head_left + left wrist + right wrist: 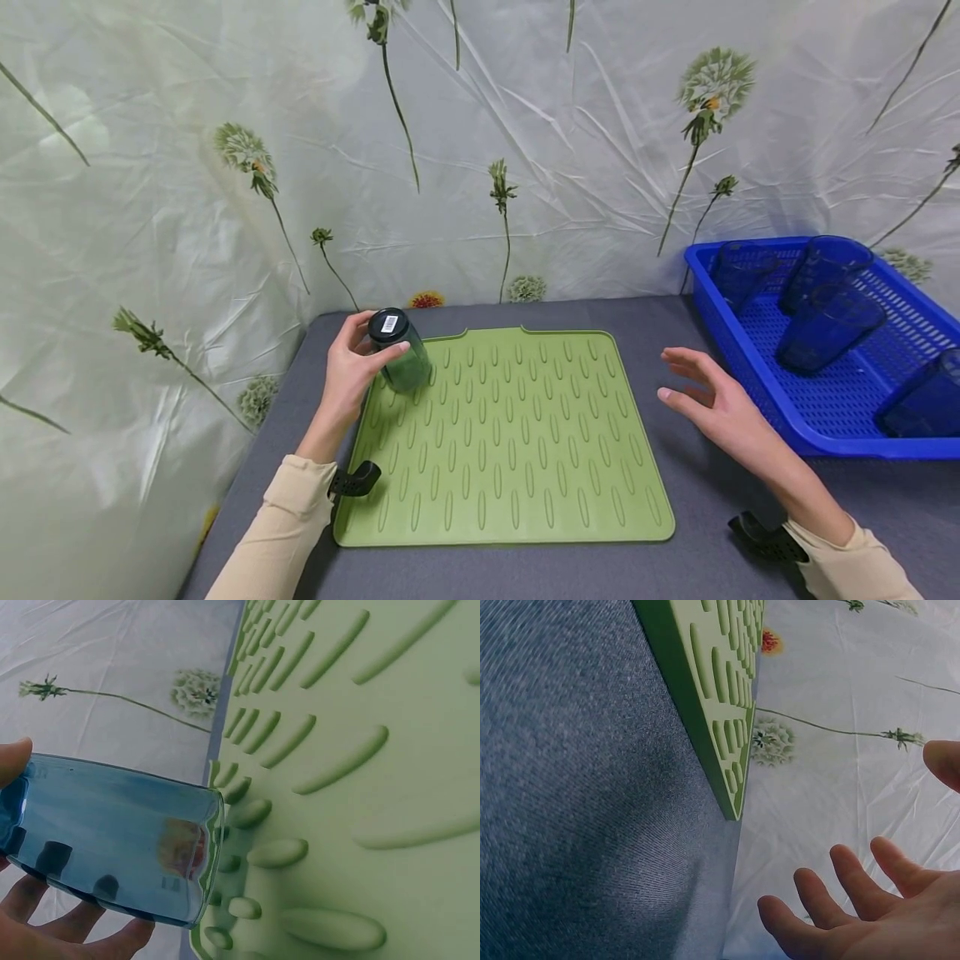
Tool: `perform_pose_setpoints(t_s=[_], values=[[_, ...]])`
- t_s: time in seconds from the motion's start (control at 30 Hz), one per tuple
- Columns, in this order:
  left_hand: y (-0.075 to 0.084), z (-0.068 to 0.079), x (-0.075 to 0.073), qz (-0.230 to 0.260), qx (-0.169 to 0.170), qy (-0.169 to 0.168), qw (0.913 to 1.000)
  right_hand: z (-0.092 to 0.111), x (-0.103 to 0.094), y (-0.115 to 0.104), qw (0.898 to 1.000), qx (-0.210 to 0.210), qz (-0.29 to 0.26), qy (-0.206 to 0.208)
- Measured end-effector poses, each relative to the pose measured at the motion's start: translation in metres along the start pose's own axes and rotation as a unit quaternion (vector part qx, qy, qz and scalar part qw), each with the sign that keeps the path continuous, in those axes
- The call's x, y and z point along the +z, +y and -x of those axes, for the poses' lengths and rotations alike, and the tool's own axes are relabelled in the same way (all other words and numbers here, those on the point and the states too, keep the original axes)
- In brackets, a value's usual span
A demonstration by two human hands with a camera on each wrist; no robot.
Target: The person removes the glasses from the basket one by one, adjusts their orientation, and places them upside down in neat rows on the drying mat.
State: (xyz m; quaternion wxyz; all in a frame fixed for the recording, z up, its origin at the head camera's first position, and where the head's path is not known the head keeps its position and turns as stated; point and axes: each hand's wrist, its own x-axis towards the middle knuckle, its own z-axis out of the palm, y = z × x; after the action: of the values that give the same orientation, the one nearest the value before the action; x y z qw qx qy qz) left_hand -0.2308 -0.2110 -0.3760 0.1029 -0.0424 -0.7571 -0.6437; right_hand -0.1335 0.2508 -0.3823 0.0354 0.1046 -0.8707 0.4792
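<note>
The left hand (pixel 348 362) curls round an upturned glass (pixel 408 371) at the green mat's (pixel 504 508) ten o'clock corner; keeping it level should seat the rim (pixel 219 832) evenly. The empty right hand (pixel 716 408) spreads loosely. Only the head view shows the base label (pixel 389 323); rim contact is hard to tell.

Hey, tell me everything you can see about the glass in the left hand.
The glass is a see-through, blue-tinted tumbler, smooth-walled, of glass or clear plastic by its look. It is upside down: its dark base, with a white barcode label, faces up; its rim is down near the far left corner of the green mat. The left hand holds it between thumb and fingers; whether the rim touches the mat is unclear.
</note>
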Motion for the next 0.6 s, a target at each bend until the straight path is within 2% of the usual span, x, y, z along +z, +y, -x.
perform_pose_setpoints(t_s=[0.6], values=[[-0.012,-0.002,-0.001,-0.002,-0.011,-0.009,0.9999,-0.002,-0.002,-0.001,1.0,-0.003,0.014,0.027]])
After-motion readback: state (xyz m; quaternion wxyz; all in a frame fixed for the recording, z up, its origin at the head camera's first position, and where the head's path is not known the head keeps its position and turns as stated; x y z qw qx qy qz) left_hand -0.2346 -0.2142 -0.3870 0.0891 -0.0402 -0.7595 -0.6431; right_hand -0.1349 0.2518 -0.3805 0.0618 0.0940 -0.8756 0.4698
